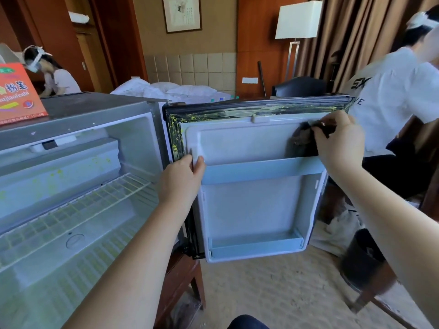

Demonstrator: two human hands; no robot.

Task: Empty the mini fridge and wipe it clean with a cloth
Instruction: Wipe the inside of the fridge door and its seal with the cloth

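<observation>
Up at the top right corner of the open mini fridge door (256, 205), the right hand (339, 143) is pinching a dark cloth (300, 138), grip clamped on it, pressing it on the white liner just above the door shelf rail (261, 168). The left hand (183, 176) is holding the liner's left edge, grip curled round it. Yellow specks are showing on the black gasket (175, 138). An orange box (19, 96) is sitting on the fridge cabinet (95, 108).

One fridge (136, 138), one cloth (301, 140), two hands (181, 178) (340, 141), one box (16, 96), one lamp (298, 20).
</observation>
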